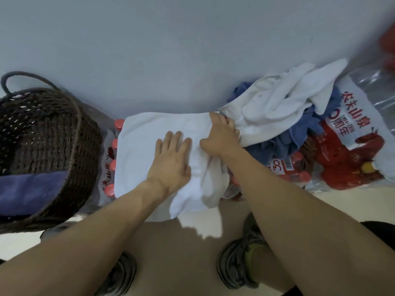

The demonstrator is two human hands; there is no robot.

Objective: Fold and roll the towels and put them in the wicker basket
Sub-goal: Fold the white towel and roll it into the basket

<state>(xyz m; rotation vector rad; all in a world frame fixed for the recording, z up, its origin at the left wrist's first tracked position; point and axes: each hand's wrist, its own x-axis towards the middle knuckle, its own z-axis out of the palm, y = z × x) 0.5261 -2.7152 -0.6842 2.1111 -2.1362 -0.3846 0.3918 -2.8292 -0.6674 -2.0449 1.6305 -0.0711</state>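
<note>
The plastic wrap of the water bottle pack at the right [350, 116] carries, seen rotated, the red characters 农夫山泉, and under them 周年 with small digits that look like 1996-2021; the pack in the middle [282, 165] shows a barcode label, its digits too small to read; the pack at the left [108, 165] shows red characters, partly hidden, of which 夫山 can be read.
</note>
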